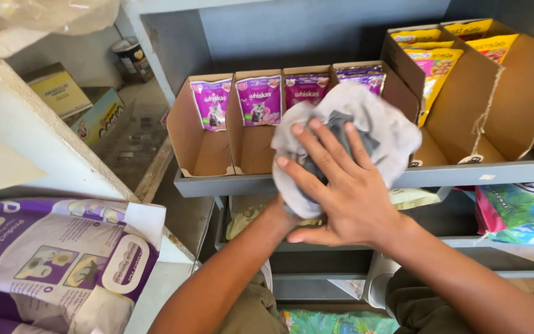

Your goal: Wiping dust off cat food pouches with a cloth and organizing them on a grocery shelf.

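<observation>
A crumpled grey cloth (381, 127) is bunched in front of the shelf edge. It drapes over my left hand (281, 212), which is hidden under it, so only the wrist shows. My right hand (341, 192) lies flat on top of the cloth with the fingers spread, pressing it against the left hand. Just behind the cloth, a row of open cardboard display boxes (198, 145) holds purple pet-food pouches (258, 99) standing upright.
The boxes stand on a grey metal shelf (217, 184). Taller cardboard boxes (465, 105) with yellow and pink pouches stand at the right. A large purple bag (50, 260) lies at lower left. A green and blue bag (520, 213) lies on the lower right shelf.
</observation>
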